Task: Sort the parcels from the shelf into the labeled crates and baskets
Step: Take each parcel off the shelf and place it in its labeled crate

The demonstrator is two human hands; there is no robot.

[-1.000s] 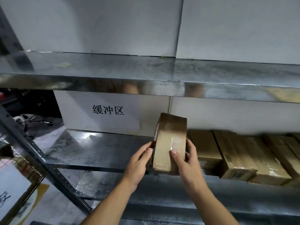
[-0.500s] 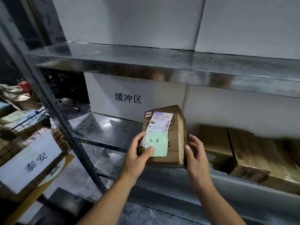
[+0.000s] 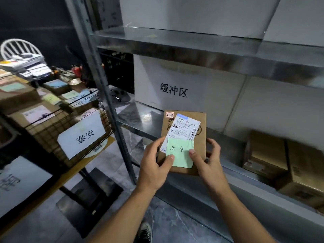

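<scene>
Metal shelf (image 3: pixel 175 39), front open to the person. Wire basket (image 3: pixel 49 125) labelled 泰安 stands left of it. Parcel (image 3: pixel 199 142) is held just in front of the lower deck, long axis upright, label face toward the camera. Left hand (image 3: pixel 154 165) and right hand (image 3: pixel 210 163) both grip its lower sides, thumbs on the front. Green note (image 3: pixel 180 151) reads 济南, likely no match for that basket. Baskets lie leftward; left hand nearer.

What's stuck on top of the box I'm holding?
On the box: a white shipping label with barcodes, a small red sticker beside it, and a green handwritten note overlapping the label's lower part, hiding the print there.
</scene>
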